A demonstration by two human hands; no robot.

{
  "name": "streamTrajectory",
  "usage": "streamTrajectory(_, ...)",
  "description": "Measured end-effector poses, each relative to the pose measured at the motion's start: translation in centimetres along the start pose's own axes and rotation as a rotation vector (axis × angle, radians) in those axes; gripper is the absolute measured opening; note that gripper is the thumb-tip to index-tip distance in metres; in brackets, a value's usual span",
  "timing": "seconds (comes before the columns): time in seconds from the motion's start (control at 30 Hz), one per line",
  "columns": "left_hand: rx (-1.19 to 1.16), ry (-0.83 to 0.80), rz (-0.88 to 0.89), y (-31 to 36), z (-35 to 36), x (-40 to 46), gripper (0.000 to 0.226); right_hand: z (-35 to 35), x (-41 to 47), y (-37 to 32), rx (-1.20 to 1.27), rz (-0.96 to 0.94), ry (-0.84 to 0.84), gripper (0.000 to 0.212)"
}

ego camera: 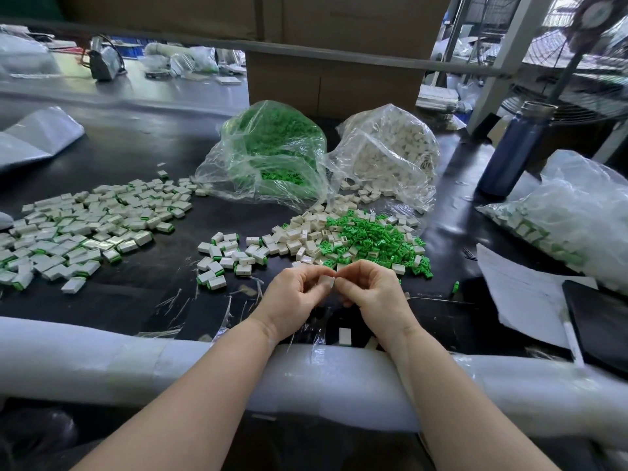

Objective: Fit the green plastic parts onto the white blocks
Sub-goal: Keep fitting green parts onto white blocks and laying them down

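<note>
Between the fingertips of both hands, a white block (329, 282) is pinched, left hand (295, 297) and right hand (373, 294) curled round it; no green part shows there. Just beyond the right hand lies the loose green pile (373, 237), nearer that hand, with bare blocks (299, 237) beyond the left.

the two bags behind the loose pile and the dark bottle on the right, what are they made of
The two bags, green parts bag and white blocks bag, look like thin clear plastic film: see-through, crinkled, glossy. The bottle is probably metal: dark blue matte body, silvery cap, though coated plastic is possible.
</note>
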State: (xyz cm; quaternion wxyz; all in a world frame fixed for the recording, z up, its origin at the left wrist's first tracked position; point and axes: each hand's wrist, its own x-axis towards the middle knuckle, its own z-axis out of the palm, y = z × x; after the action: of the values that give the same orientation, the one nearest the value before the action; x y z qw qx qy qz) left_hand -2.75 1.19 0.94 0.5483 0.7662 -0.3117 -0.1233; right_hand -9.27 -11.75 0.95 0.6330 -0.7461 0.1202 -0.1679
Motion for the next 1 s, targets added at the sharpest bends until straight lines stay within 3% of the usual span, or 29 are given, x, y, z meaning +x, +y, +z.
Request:
streamTrajectory(0.1,0.111,0.016,0.070,-0.05,0.04,0.08,0.033,-0.03,-0.03,0.03,0.041,0.019,0.020,0.013)
streamTrajectory(0.2,0.153,0.076,0.126,-0.12,0.09,-0.06,0.024,-0.03,-0.08,0.05,0.043,0.024,0.024,0.014)
streamTrajectory(0.33,0.092,0.065,0.054,-0.57,0.15,0.14,0.010,-0.15,-0.12,-0.03,0.096,0.026,0.031,0.011)
streamTrajectory(0.57,-0.030,0.057,-0.032,-0.71,-0.20,0.37,0.009,-0.07,-0.23,-0.01,0.055,0.041,0.020,0.012)
streamTrajectory(1.0,0.037,0.000,-0.059,-0.84,-0.35,0.24,0.013,-0.12,0.06,0.50,-0.077,0.046,-0.037,0.020)
